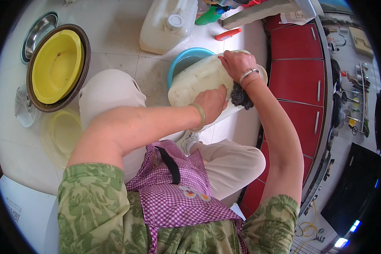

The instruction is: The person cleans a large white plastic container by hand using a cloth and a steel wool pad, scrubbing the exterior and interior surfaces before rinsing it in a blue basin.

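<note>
A large whitish plastic jerrycan (198, 77) lies tilted on its side, one end over the rim of a blue basin (170, 71) that holds liquid. My left hand (211, 101) is closed around its handle area, with the fingertips partly hidden. Curled over the can's far upper edge is my right hand (239, 65), its fingers mostly out of sight behind the edge. A dark wire-mesh scourer (240, 96) rests against the can below my right wrist. Part of a pale round piece (263, 73) shows beyond that wrist.
Another jerrycan (163, 28) stands beyond the basin, near a red bottle (228, 34) and a green bottle (207, 17). At left are a yellow basin (55, 70) inside a brown one, a steel bowl (42, 28) and a translucent basin (62, 136). Red cabinets (297, 79) line the right.
</note>
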Demonstrator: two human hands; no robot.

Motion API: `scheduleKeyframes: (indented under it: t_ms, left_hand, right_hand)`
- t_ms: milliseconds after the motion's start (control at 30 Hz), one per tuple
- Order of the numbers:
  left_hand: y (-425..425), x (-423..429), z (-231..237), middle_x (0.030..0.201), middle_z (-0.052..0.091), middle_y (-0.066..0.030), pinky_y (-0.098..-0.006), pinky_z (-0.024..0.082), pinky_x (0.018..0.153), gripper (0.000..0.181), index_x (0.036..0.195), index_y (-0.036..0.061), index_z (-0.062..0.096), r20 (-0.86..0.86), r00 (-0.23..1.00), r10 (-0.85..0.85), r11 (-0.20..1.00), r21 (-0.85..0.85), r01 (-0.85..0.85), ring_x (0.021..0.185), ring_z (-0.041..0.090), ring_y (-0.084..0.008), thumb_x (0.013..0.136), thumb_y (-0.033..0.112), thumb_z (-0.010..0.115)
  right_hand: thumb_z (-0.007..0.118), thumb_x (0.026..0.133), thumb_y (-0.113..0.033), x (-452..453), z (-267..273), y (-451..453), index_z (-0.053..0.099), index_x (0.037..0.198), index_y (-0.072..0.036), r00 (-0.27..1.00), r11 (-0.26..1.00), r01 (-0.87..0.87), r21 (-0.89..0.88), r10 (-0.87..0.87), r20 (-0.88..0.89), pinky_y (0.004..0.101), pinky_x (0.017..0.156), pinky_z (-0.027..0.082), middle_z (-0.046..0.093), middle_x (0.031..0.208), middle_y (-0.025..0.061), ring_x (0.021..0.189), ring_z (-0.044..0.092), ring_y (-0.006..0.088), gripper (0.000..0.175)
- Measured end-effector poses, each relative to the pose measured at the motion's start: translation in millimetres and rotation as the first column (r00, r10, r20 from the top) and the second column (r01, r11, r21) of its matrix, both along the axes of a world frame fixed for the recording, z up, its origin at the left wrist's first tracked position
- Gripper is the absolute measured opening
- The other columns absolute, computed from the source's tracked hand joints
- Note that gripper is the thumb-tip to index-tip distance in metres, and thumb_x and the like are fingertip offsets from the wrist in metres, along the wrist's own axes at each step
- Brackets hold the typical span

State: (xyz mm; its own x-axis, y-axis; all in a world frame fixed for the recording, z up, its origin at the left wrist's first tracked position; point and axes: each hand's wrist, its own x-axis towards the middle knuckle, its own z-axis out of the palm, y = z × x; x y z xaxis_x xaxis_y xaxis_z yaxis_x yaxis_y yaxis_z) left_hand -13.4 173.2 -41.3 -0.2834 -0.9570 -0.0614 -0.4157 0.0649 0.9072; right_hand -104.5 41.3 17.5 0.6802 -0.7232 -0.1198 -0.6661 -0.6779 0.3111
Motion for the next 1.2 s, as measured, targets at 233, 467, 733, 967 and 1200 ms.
scheduleKeyframes:
  t_ms: [233, 467, 733, 967, 1200]
  left_hand:
    - [-5.5, 1.5, -2.8, 0.078, 0.063, -0.0229, -0.0485, 0.049, 0.066, 0.029, 0.100, -0.0031, 0.048, 0.037, 0.999, -0.002, 1.000, -0.004, 0.002, 0.073, 0.063, -0.0406, 0.088, 0.022, 0.056]
    - [27.5, -25.7, -8.6, 0.075, 0.061, -0.0226, -0.0488, 0.047, 0.065, 0.025, 0.099, -0.0024, 0.046, 0.020, 0.937, -0.350, 0.936, -0.025, 0.350, 0.072, 0.062, -0.0392, 0.088, 0.019, 0.053]
    - [-4.6, -2.5, 0.1, 0.075, 0.063, -0.0213, -0.0472, 0.049, 0.064, 0.031, 0.102, -0.0014, 0.047, 0.082, 0.991, -0.104, 0.994, 0.038, 0.101, 0.072, 0.062, -0.0397, 0.087, 0.023, 0.058]
    - [-4.4, -8.7, 9.9, 0.074, 0.063, -0.0220, -0.0478, 0.050, 0.064, 0.031, 0.098, -0.0018, 0.047, 0.149, 0.979, -0.136, 0.989, -0.031, 0.142, 0.070, 0.063, -0.0398, 0.089, 0.026, 0.057]
    - [-2.1, -12.0, 0.2, 0.072, 0.061, -0.0238, -0.0488, 0.048, 0.062, 0.032, 0.097, -0.0015, 0.047, 0.084, 0.994, -0.074, 0.997, -0.027, 0.076, 0.069, 0.061, -0.0415, 0.087, 0.026, 0.060]
  right_hand:
    - [0.048, 0.092, -0.038, 25.3, 3.2, -20.6, 0.063, 0.089, -0.011, 0.983, 0.984, 0.130, 0.123, -0.111, -0.148, 0.0450, 0.072, 0.050, 0.067, 0.080, 0.0136, 0.077, 0.064, 0.0338, 0.031]
    - [0.049, 0.091, -0.041, 47.5, -55.0, -59.8, 0.063, 0.099, -0.012, 0.920, 0.909, 0.392, 0.141, -0.390, -0.038, 0.0473, 0.082, 0.050, 0.067, 0.099, 0.0164, 0.090, 0.064, 0.0357, 0.033]
    - [0.068, 0.084, -0.039, -39.3, 54.6, -80.1, 0.066, 0.078, -0.003, 0.445, 0.926, 0.360, 0.116, -0.280, 0.850, 0.0294, 0.058, 0.044, 0.059, 0.063, 0.0062, 0.058, 0.051, 0.0138, 0.036]
    - [0.067, 0.086, -0.032, -43.9, 93.1, -15.7, 0.063, 0.082, -0.005, 0.636, 0.914, 0.384, -0.130, -0.160, 0.754, 0.0259, 0.053, 0.042, 0.056, 0.062, 0.0029, 0.056, 0.049, 0.0106, 0.027]
    - [0.065, 0.073, -0.019, -18.2, 42.1, 52.0, 0.063, 0.088, -0.008, 0.846, 0.963, 0.262, 0.057, -0.258, 0.466, 0.0450, 0.076, 0.047, 0.061, 0.083, 0.0132, 0.085, 0.057, 0.0334, 0.018]
